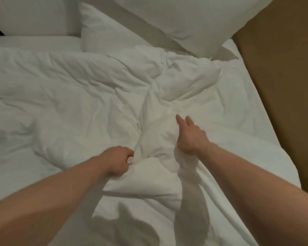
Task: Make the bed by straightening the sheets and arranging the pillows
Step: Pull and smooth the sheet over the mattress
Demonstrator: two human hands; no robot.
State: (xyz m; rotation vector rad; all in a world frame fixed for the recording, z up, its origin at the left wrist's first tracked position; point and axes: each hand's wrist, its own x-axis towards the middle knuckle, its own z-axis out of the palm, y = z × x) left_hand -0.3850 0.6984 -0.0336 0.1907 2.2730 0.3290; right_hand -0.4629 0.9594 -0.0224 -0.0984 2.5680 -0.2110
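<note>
Presently your left hand (118,161) was curled tight, pinching a fold of the rumpled white duvet (69,103). Your right hand (190,137) lay against the bunched ridge between your hands, forefinger and another finger extended, thumb hidden in the cloth. Beyond the ridge, three white pillows (194,20) sat at the head; brown floor (283,77) ran along the right.

The duvet (75,96) is white matt cloth, soft and creased; the pillows (194,20) are the same smooth cloth; the floor (283,77) looks matt brown.
</note>
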